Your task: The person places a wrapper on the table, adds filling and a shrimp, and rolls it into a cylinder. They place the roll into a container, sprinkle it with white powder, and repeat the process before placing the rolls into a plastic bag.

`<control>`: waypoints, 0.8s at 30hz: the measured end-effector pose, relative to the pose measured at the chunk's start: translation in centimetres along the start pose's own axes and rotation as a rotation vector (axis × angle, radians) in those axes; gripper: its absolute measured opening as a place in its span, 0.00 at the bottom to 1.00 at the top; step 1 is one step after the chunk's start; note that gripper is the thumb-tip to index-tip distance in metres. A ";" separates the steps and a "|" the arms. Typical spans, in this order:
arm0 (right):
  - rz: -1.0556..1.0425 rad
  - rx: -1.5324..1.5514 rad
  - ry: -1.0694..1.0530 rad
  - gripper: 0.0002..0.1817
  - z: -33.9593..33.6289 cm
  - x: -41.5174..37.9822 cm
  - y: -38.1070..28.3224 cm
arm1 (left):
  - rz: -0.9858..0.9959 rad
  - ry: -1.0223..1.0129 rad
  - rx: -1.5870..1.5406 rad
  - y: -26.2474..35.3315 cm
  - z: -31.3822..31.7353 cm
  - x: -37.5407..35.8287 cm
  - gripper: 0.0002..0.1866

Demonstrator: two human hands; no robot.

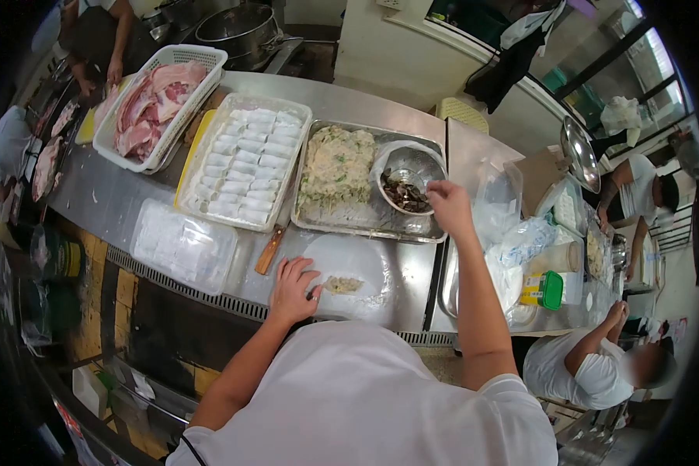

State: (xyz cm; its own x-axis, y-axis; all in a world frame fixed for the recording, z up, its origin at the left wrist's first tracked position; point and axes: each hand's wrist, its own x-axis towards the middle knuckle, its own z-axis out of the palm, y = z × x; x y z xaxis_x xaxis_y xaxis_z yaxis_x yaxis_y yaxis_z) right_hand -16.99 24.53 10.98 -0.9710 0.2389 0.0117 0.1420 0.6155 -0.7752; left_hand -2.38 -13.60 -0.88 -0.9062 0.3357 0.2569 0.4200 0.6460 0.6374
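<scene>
My left hand (293,289) rests on the metal table with its fingers stretched out, at the left edge of a thin whitish sheet (371,268). A small strip of pale filling (342,285) lies on that sheet, just right of my fingers. My right hand (449,206) is at the right rim of a metal bowl (392,158), fingers pinched together; what they hold is too small to make out. Dark brown sliced pieces (408,194) lie in the bowl. The bowl stands in a metal tray (349,227), beside a mound of pale filling with green bits (338,163).
A white tray of white rolls (245,167) stands left of the filling. Near it are a wooden-handled knife (269,250), a clear lidded container (185,245) and a basket of raw meat (159,109). Plastic bags and a green-lidded tub (542,290) sit right. Other people work at both sides.
</scene>
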 end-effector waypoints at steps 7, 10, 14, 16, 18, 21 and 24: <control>-0.047 -0.455 -0.225 0.14 -0.3 7.9 2.2 | -0.020 -0.022 0.042 0.3 0.3 0.4 0.19; -0.057 -0.669 -0.317 0.13 2.8 9.5 4.6 | -0.024 -0.025 0.050 0.2 0.4 0.5 0.18; -0.065 -0.786 -0.354 0.15 5.0 8.5 3.2 | -0.038 -0.040 0.061 0.2 0.4 0.7 0.18; -0.007 -0.786 -0.402 0.16 5.6 8.6 2.6 | -0.030 -0.037 0.059 0.3 0.4 0.8 0.20; 0.040 -0.781 -0.453 0.17 5.7 8.6 2.1 | -0.032 -0.037 0.061 0.3 0.5 0.9 0.19; 0.009 -0.770 -0.450 0.18 5.9 8.3 2.6 | -0.031 -0.038 0.066 0.2 0.5 0.8 0.19; 0.001 -0.712 -0.374 0.16 5.8 7.8 2.9 | -0.026 -0.034 0.069 0.1 0.7 0.7 0.19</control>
State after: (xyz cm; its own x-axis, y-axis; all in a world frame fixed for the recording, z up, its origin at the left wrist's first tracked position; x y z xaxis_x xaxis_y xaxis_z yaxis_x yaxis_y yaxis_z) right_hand -25.27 23.82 5.23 -0.9529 0.0498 -0.2992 0.1091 0.9767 -0.1850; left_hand -2.90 -12.81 -1.11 -0.9153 0.3404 0.2153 0.3996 0.7002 0.5916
